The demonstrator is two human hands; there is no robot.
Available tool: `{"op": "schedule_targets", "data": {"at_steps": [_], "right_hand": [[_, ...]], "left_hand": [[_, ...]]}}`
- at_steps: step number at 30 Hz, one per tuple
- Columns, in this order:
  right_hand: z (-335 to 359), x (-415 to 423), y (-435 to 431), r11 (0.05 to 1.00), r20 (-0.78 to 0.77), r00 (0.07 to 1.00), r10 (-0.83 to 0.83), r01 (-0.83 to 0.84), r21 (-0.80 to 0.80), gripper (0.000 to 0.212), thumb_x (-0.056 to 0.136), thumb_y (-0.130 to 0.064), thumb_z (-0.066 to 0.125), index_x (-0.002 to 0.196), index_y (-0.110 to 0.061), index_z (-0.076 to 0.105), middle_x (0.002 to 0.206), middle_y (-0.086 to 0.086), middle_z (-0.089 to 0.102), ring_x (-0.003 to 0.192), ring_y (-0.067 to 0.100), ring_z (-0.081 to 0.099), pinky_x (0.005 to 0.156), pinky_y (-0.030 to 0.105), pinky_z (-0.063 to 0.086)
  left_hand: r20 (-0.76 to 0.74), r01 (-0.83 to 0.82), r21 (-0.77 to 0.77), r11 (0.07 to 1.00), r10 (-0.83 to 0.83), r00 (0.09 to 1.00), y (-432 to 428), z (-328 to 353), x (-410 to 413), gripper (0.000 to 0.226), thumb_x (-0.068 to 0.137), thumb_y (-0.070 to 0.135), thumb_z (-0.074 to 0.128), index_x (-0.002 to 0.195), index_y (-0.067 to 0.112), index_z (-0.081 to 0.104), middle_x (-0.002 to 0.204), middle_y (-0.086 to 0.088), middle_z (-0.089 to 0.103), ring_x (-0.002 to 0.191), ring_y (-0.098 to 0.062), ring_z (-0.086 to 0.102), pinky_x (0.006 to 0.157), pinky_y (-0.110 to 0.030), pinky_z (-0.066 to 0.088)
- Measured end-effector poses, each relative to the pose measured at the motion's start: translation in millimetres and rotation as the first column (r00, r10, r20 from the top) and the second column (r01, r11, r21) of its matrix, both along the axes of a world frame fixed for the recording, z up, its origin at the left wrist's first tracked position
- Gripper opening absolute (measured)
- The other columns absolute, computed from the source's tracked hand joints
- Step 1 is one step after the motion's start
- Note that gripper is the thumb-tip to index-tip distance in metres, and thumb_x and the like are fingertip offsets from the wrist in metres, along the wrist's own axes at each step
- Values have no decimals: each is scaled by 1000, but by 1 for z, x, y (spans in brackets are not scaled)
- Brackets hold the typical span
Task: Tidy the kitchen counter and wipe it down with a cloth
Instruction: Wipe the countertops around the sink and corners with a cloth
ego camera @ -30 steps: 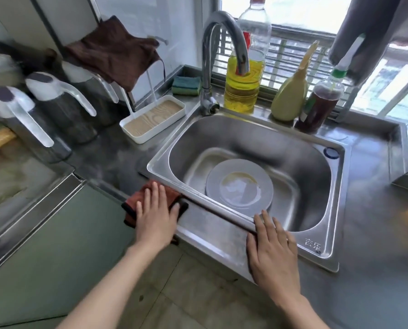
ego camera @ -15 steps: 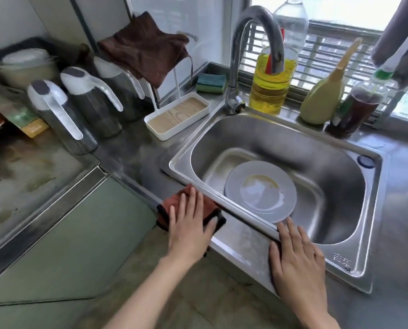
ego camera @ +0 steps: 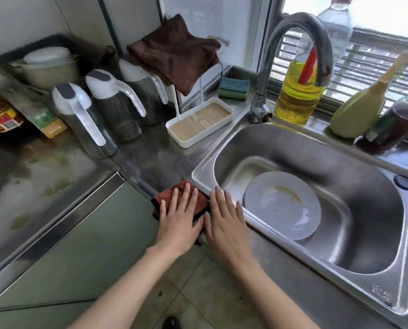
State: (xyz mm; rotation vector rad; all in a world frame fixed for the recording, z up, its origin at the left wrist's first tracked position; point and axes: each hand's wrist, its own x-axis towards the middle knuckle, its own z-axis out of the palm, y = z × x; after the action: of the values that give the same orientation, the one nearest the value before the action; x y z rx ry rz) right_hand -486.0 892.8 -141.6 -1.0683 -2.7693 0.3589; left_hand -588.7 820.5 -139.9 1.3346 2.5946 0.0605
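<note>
Hands flat, fingers spread open: left hand (ego camera: 179,217) presses rust cloth (ego camera: 172,194) on desk (ego camera: 150,162) edge; right hand (ego camera: 224,222) has slid left along sink (ego camera: 340,276) rim, now beside it.

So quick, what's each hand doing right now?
Left hand: open, pressed flat on the red cloth.
Right hand: open, flat on the sink rim, holding nothing.

Both hands lie flat, left hand (ego camera: 179,217) on the cloth (ego camera: 174,193), right hand (ego camera: 224,217) beside.
</note>
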Motion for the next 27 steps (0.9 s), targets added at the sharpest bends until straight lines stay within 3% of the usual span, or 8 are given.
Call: {"op": "schedule_targets", "data": {"at_steps": [2, 5, 9, 14, 17, 20, 24, 27], "right_hand": [[-11, -7, 0, 1000, 37, 999, -19, 20, -6, 58, 99, -38, 11, 137, -11, 45, 146, 6, 40, 135, 22, 34, 110, 38, 15], [-17, -4, 0, 999, 57, 998, -32, 30, 35, 53, 95, -37, 23, 142, -16, 37, 150, 2, 32, 140, 17, 23, 113, 34, 8], [-12, -8, 0, 998, 64, 996, -57, 57, -3, 54, 92, -37, 29, 143, -20, 34, 151, -2, 29, 140, 14, 19, 112, 31, 8], [-2, -11, 1, 998, 106, 993, -51, 54, -26, 55, 92, -37, 28, 145, -20, 31, 151, -1, 30, 140, 12, 17, 111, 29, 7], [-2, -10, -2, 997, 111, 992, -67, 71, -32, 55, 93, -37, 27, 145, -22, 29, 152, -3, 28, 140, 11, 16, 111, 27, 5], [-3, -11, -1, 996, 101, 992, -73, 77, -38, 53, 95, -39, 21, 145, -23, 30, 151, -5, 29, 139, 11, 18, 111, 26, 6], [-3, -12, -1, 996, 90, 993, -77, 80, -33, 53, 96, -40, 17, 144, -23, 31, 150, -6, 29, 139, 11, 20, 111, 26, 7], [-4, -12, -1, 996, 86, 993, -82, 85, -28, 54, 94, -38, 26, 145, -23, 30, 151, -5, 30, 140, 11, 19, 111, 26, 8]], "left_hand": [[3, 45, 4, 999, -45, 999, -3, -1, -14, 86, 66, 66, -17, 142, 27, -17, 149, 9, -25, 141, -16, -17, 113, -43, -7], [5, -21, 5, 1000, 21, 1000, -2, -4, -59, 93, 59, 73, -30, 140, 29, -19, 145, 10, -27, 139, -15, -20, 112, -42, -7], [43, -111, 5, 994, 111, 993, 4, 1, -103, 94, 65, 73, -24, 145, 24, -11, 150, 5, -20, 143, -22, -10, 113, -48, -1], [91, 165, -6, 986, -164, 982, -17, 5, -63, 78, 75, 69, -16, 139, 23, -18, 148, 4, -26, 139, -22, -18, 106, -44, -16], [62, 285, -39, 958, -282, 957, -15, 6, -85, 76, 77, 70, -7, 139, 28, -20, 146, 9, -28, 141, -18, -17, 106, -39, -18], [51, 261, -70, 963, -258, 965, 10, 11, -134, 87, 70, 75, -7, 143, 28, -16, 146, 10, -27, 141, -15, -16, 111, -40, -9], [40, 139, -88, 986, -136, 990, 39, 10, -153, 75, 88, 64, 10, 146, 21, -8, 155, 3, -16, 142, -20, -12, 113, -47, -2], [41, 222, -55, 973, -220, 975, 22, 7, -138, 82, 77, 68, -6, 145, 22, -11, 150, 5, -23, 141, -17, -16, 113, -46, -5]]}}
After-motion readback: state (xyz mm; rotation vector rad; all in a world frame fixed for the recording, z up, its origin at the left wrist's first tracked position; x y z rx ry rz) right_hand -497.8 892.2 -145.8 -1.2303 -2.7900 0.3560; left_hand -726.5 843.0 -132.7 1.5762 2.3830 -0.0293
